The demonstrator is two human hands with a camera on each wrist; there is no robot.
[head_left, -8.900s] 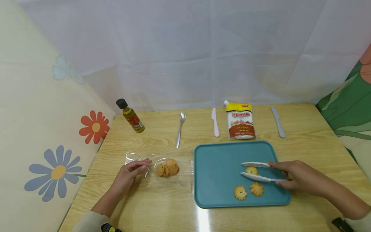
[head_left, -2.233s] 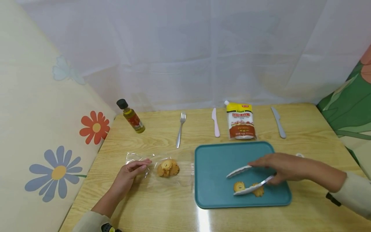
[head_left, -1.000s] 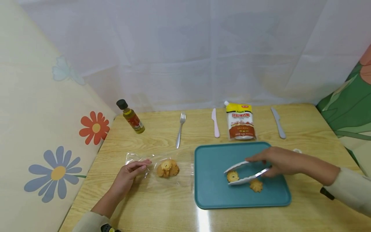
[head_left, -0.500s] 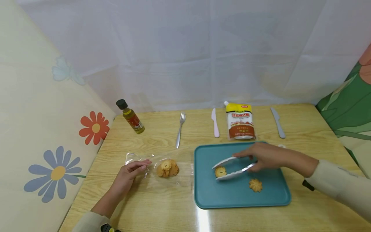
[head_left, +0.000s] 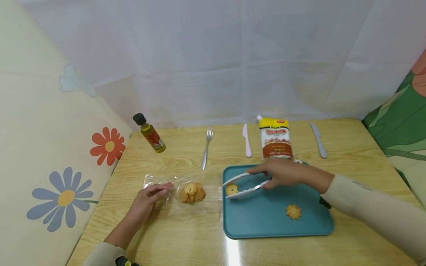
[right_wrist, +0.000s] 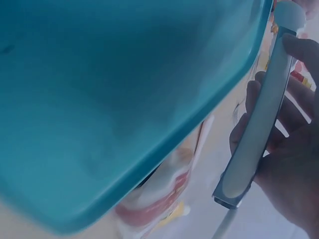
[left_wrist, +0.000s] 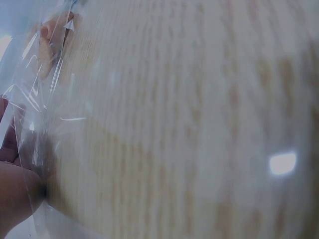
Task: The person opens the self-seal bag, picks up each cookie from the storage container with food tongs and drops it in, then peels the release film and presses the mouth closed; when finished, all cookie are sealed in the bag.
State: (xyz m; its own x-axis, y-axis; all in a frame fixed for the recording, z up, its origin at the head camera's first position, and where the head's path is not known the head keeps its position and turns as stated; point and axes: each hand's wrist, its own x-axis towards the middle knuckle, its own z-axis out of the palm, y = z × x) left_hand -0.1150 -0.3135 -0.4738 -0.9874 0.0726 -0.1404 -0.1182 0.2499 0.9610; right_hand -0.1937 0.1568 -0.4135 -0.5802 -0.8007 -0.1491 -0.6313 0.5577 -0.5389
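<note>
The right hand point(head_left: 283, 171) gripped the tongs point(head_left: 241, 193), its thumb and fingers on opposite sides, probably to govern how far the arms spread. Their tips flanked a biscuit point(head_left: 232, 189) over the tray point(head_left: 259, 225) at its nine o'clock edge; whether it was lifted could not be told. A star biscuit point(head_left: 293, 211) lay loose at four o'clock from the tray's centre.

The left hand point(head_left: 151, 195), relaxed with thumb and forefinger apart, touched the bag point(head_left: 211, 202) beyond the tray's nine o'clock side, likely steadying the light film. More biscuits point(head_left: 193, 192) sat heaped there, inside or on top being unclear.

The pouch point(head_left: 275, 138) lay at twelve, the fork point(head_left: 204, 157) at ten, perhaps set back for working room.
</note>
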